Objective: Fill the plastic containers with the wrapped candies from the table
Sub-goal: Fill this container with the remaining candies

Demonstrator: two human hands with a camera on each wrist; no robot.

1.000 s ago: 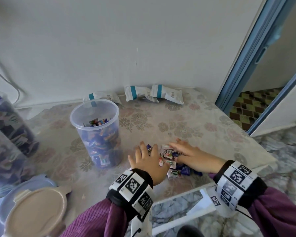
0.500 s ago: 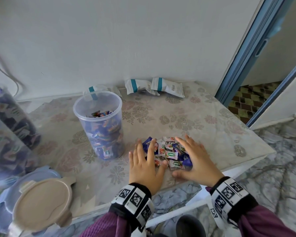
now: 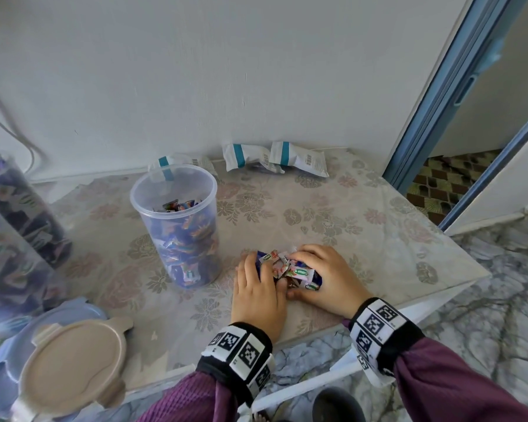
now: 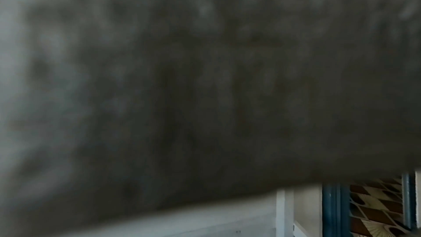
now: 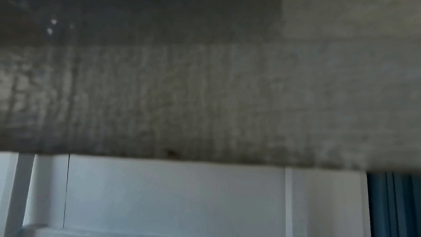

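In the head view a small heap of wrapped candies [image 3: 287, 268], blue and white, lies near the table's front edge. My left hand [image 3: 256, 287] curls round its left side and my right hand [image 3: 320, 269] curls over its right side, so the heap is squeezed between them. To the left stands an open clear plastic container [image 3: 180, 226], more than half full of candies. Both wrist views are dark and blurred against the table and show no fingers.
Two more candy-filled containers [image 3: 16, 226] stand at the far left. A beige lid [image 3: 73, 367] lies on blue lids at the front left. White and teal packets [image 3: 275, 158] lie along the wall. The table edge [image 3: 317, 333] runs just under my wrists; a doorway opens at right.
Both hands have closed in from flat beside the heap and now curl round it, bunching the candies into a tighter clump.
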